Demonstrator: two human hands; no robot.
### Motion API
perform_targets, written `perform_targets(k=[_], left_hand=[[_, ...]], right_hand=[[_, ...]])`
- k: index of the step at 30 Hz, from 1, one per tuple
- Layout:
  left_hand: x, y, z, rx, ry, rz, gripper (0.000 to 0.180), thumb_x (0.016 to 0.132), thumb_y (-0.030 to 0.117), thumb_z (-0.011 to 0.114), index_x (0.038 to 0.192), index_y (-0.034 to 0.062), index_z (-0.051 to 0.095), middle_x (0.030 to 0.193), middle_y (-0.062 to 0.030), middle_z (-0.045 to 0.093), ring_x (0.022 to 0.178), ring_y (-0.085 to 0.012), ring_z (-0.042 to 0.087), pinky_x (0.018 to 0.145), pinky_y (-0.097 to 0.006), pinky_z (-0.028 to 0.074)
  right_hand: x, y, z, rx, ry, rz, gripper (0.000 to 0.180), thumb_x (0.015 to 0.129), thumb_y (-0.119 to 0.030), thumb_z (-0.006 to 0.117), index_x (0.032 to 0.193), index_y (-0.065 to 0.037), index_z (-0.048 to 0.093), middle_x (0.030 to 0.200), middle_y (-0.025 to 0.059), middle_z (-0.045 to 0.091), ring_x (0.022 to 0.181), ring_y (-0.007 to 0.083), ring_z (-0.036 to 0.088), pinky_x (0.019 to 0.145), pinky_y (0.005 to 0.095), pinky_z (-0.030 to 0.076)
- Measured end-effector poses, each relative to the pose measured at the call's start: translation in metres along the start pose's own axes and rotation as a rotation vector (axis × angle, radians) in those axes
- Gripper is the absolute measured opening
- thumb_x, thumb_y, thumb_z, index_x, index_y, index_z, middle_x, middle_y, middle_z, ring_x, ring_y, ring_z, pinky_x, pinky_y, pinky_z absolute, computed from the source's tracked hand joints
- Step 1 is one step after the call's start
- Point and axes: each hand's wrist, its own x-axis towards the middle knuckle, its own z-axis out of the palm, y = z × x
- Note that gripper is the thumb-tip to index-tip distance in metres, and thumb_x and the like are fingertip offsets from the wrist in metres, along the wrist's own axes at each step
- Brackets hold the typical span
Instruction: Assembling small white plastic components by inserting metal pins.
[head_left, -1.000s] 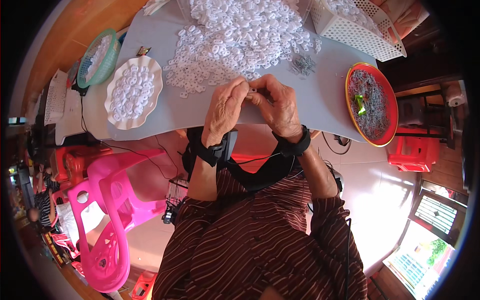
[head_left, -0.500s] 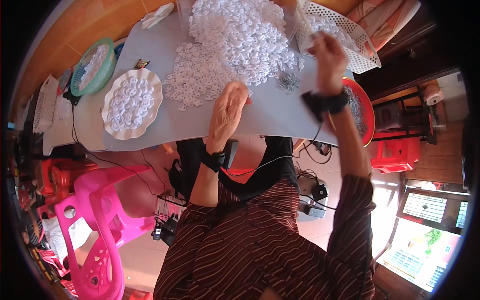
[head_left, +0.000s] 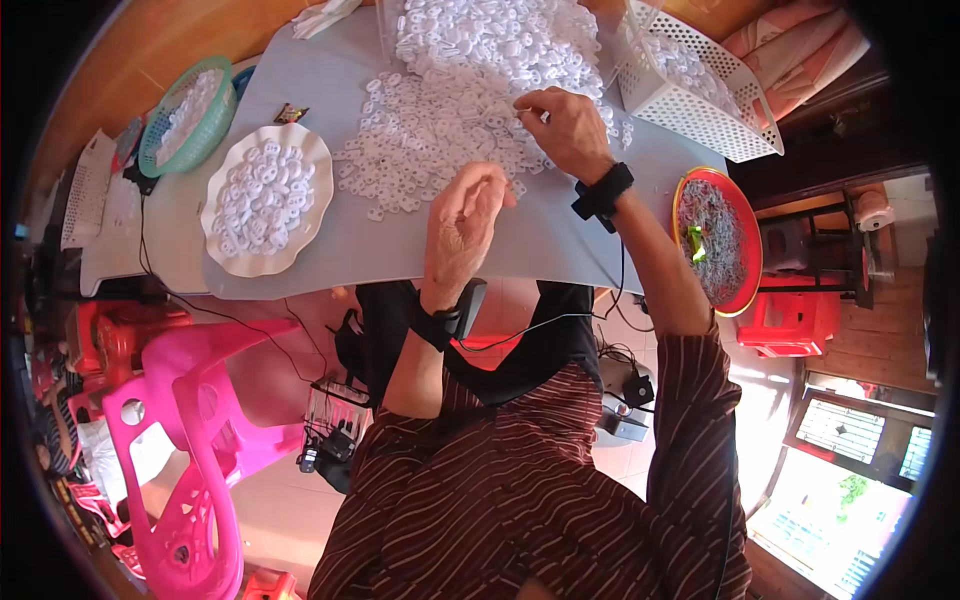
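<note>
A large heap of small white plastic pieces with holes [head_left: 430, 130] is spread over the grey table [head_left: 330, 255]. My right hand [head_left: 572, 132] reaches over the heap's right side, thumb and forefinger pinched on what looks like one small white plastic piece. Close to the heap's near edge, my left hand [head_left: 462, 225] is raised with its fingers curled in; whatever they hold, if anything, is hidden. Left of it stands a cream scalloped plate [head_left: 222, 245] full of similar white pieces.
At the right stand a white perforated basket [head_left: 690, 118] with white pieces and a red tray [head_left: 752, 240] of small grey pieces and a green wrapper. A green basket [head_left: 205, 135] is at far left. Cables hang below the table, near a pink chair [head_left: 200, 400].
My right hand has come left from over the white basket to the heap. The left hand has turned slightly and stays near the heap's edge. The view has shifted a little.
</note>
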Motion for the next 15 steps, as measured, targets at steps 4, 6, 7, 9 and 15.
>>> perform_targets(k=[4, 6, 7, 9, 15], left_hand=[[0.001, -0.001, 0.003, -0.012, 0.004, 0.013, 0.011, 0.093, 0.011, 0.051, 0.097, 0.0009, 0.054, 0.078, -0.0033, 0.055, 0.073, -0.0093, 0.052, 0.066, -0.022, 0.043], [0.0, -0.001, 0.003, 0.002, -0.008, 0.047, 0.011, 0.092, 0.01, 0.051, 0.097, 0.0006, 0.054, 0.078, -0.0038, 0.055, 0.072, -0.0087, 0.052, 0.064, -0.022, 0.043], [0.0, -0.002, 0.003, 0.003, -0.008, 0.046, 0.011, 0.092, 0.01, 0.051, 0.097, 0.0006, 0.054, 0.078, -0.0038, 0.055, 0.072, -0.0087, 0.052, 0.064, -0.022, 0.043], [-0.001, -0.004, 0.004, 0.033, -0.021, 0.053, 0.01, 0.092, 0.009, 0.05, 0.096, 0.0004, 0.053, 0.076, -0.0038, 0.055, 0.071, -0.0085, 0.052, 0.062, -0.021, 0.042], [-0.002, 0.003, 0.0, 0.042, -0.033, -0.014, 0.015, 0.093, 0.013, 0.052, 0.099, -0.0008, 0.056, 0.08, -0.0039, 0.057, 0.076, -0.0096, 0.054, 0.073, -0.022, 0.043]], right_hand=[[0.007, -0.01, 0.003, 0.001, -0.029, 0.005, 0.018, 0.078, -0.023, 0.063, 0.09, -0.012, 0.07, 0.084, 0.0073, 0.067, 0.072, 0.0255, 0.064, 0.066, 0.0357, 0.05], [0.009, -0.013, 0.009, -0.107, -0.046, -0.022, 0.019, 0.077, -0.024, 0.063, 0.089, -0.011, 0.07, 0.083, 0.008, 0.067, 0.073, 0.0267, 0.064, 0.068, 0.0371, 0.05], [0.01, -0.01, 0.01, -0.107, -0.047, -0.022, 0.019, 0.077, -0.024, 0.063, 0.089, -0.011, 0.07, 0.083, 0.008, 0.067, 0.073, 0.0267, 0.064, 0.068, 0.0371, 0.05], [0.012, -0.004, 0.009, -0.102, -0.071, 0.016, 0.02, 0.077, -0.024, 0.061, 0.087, -0.009, 0.069, 0.083, 0.0089, 0.067, 0.074, 0.0284, 0.064, 0.069, 0.0375, 0.05], [0.007, 0.001, 0.0, 0.186, -0.09, 0.048, 0.018, 0.08, -0.016, 0.062, 0.091, -0.003, 0.069, 0.086, 0.0096, 0.069, 0.074, 0.0182, 0.065, 0.068, 0.0288, 0.05]])
